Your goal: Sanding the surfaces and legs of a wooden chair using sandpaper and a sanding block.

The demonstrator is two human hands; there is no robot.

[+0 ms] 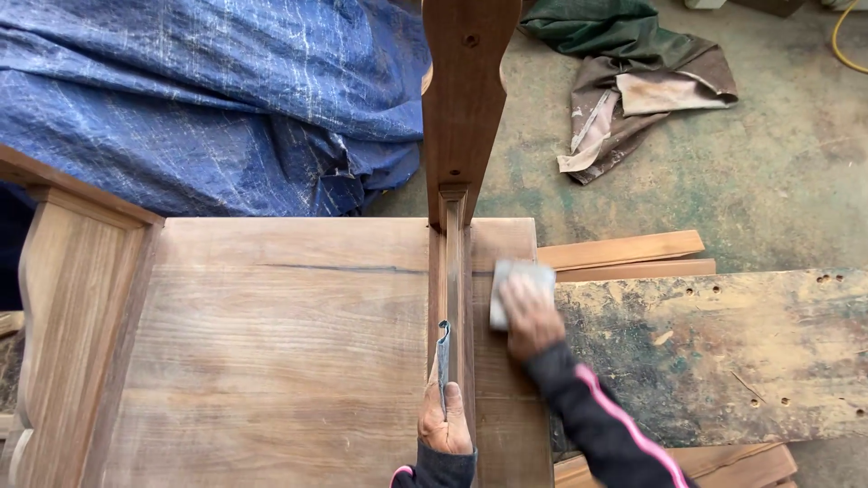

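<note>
A wide brown wooden panel [289, 343] lies flat before me, with an upright wooden rail [455, 271] rising from it and a shaped wooden board [463, 90] standing above. My left hand [443, 427] rests on the rail's near end, pinching a folded grey strip of sandpaper [443, 357] that stands in the rail's groove. My right hand [530, 316], in a dark sleeve with a pink stripe, presses a grey sanding pad [515, 282] onto the panel just right of the rail.
A blue tarpaulin [199, 99] covers a heap at the back left. A worn, stained board [723, 352] lies on the right, with planks [624, 253] under it. A green and brown cloth [633, 63] lies on the concrete floor. A carved wooden side piece [63, 307] stands at left.
</note>
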